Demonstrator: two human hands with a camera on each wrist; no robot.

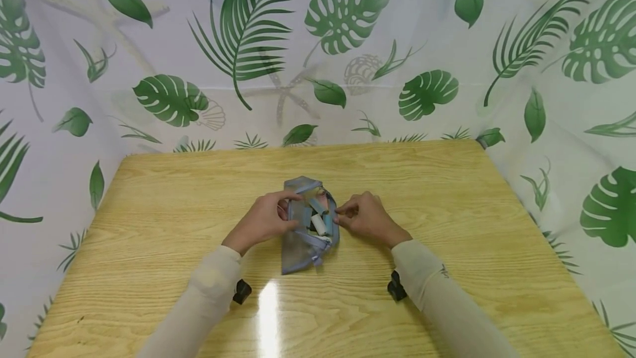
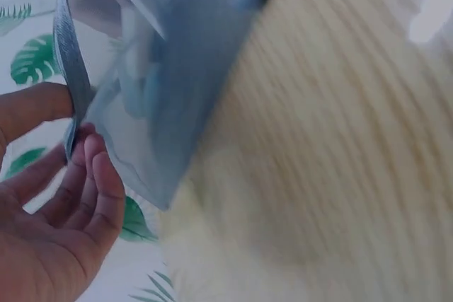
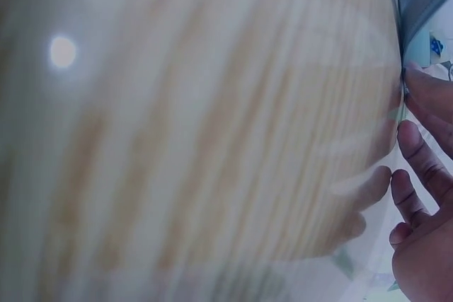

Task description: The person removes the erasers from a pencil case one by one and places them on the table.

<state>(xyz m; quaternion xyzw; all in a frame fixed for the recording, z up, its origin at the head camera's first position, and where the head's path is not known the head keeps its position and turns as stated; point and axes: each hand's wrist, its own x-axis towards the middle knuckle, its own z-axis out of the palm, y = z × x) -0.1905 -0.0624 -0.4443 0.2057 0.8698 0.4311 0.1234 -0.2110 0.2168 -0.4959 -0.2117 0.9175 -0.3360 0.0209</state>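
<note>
A see-through blue-grey zip pouch (image 1: 296,258) lies on the table with its mouth spread open. Inside it show a white cylinder-like piece (image 1: 318,225), a light blue strip (image 1: 317,205) and a pink piece (image 1: 323,199). From the left, my left hand (image 1: 260,217) pinches the pouch's rim; in the left wrist view, thumb and fingers close on its blue edging (image 2: 71,68). My right hand (image 1: 369,217) holds the opposite rim between thumb and fingertips. Only a sliver of the pouch (image 3: 432,5) appears in the right wrist view.
Both hands work over a glossy wood-grain table (image 1: 174,192). Behind it and along its sides hangs a white cloth (image 1: 278,21) printed with green leaves. A small black device (image 1: 242,291) sits at the left wrist, and another black device (image 1: 397,286) at the right.
</note>
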